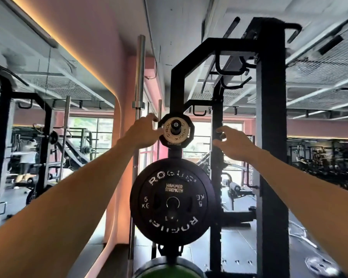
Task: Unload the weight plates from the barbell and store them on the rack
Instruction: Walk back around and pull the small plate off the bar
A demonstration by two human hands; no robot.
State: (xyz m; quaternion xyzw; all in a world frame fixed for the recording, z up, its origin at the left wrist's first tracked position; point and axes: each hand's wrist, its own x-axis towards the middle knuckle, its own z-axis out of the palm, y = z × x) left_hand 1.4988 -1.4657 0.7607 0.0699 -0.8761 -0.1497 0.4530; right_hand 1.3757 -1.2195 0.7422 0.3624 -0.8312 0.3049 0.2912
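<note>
A small pale Rogue plate (171,131) sits on the rack's upper storage peg, in front of a black angular plate (189,133). My left hand (142,133) touches the left edge of these small plates with its fingers spread. My right hand (232,143) hovers to their right, fingers loosely spread, holding nothing. Below hangs a black 5 kg Hammer Strength plate (172,199) in front of a larger black Rogue plate (137,207). A green plate (167,272) shows at the bottom edge. The barbell is out of view.
The black rack upright (270,157) stands right of the pegs. Two bars (139,77) stand upright against the pink wall on the left. Another rack (2,137) is at far left. A bench (237,189) and machines fill the room behind.
</note>
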